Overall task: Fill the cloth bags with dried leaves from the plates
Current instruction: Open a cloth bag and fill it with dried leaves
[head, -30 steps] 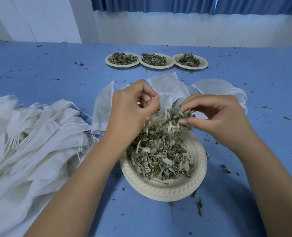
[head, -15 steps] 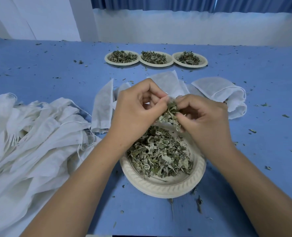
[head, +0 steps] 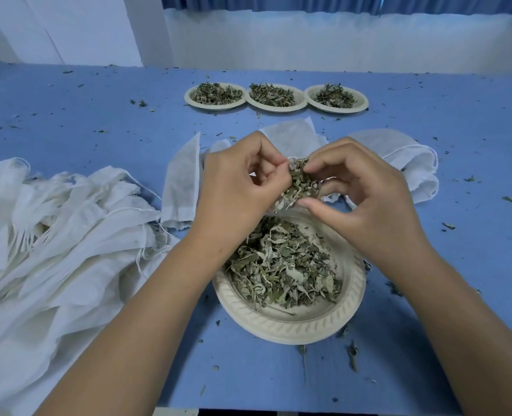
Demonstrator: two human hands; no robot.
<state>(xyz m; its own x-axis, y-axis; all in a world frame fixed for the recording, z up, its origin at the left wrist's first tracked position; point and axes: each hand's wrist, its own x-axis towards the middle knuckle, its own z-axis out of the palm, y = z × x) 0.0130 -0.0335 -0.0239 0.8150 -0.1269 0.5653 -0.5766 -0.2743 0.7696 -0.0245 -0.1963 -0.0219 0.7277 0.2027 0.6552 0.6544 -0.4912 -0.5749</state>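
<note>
Head view: At centre frame my left hand [head: 236,187] pinches the rim of a small cloth bag [head: 291,160], its grip clamped on the fabric. My right hand [head: 366,193] has its grip closed round a clump of dried leaves [head: 299,184] at the bag's mouth, just above the far edge of the near plate [head: 278,328].

By my reckoning the job is in its early stretch. One bag is being loaded and is not yet closed. The near plate carries a thick bed of loose leaves [head: 281,265]. Three far plates [head: 275,109], in a row at upper centre, look untouched and heaped. A large heap of empty bags [head: 53,235] waits at the left of the blue surface [head: 68,115].

My hands hide most of the bag, so I cannot say how full it is. Flat bags [head: 182,181] lie behind my hands, partly covered, and their number is unclear. The bunched white bags [head: 411,163] at right of centre may be filled, but nothing of their contents shows. The heap runs off the left and bottom edges. Crumbs of leaf fleck the surface, too small to tell apart.
</note>
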